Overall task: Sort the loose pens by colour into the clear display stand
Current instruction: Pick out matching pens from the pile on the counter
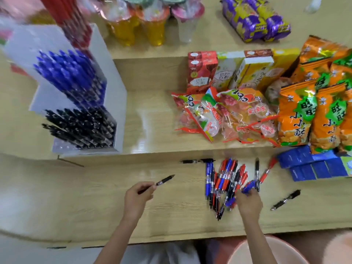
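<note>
The clear tiered display stand [118,103] stands at the left on the middle shelf step. Red pens [74,21] fill its top tier, blue pens [72,75] the middle, black pens [82,126] the bottom. My left hand [138,197] is shut on a black pen [164,180], its tip pointing up and right. My right hand [247,202] rests on the pile of loose red, blue and black pens [224,180] and grips blue pens [248,185]. Single black pens lie apart at the right [285,200] and by the step [198,161].
Snack bags [224,115] and orange packets [312,111] crowd the middle shelf at right, with blue packs [314,166] beside the pile. Boxes [228,69], jelly cups [144,21] and purple packs [255,20] sit behind. A pink stool [266,252] is below the wooden counter [95,197].
</note>
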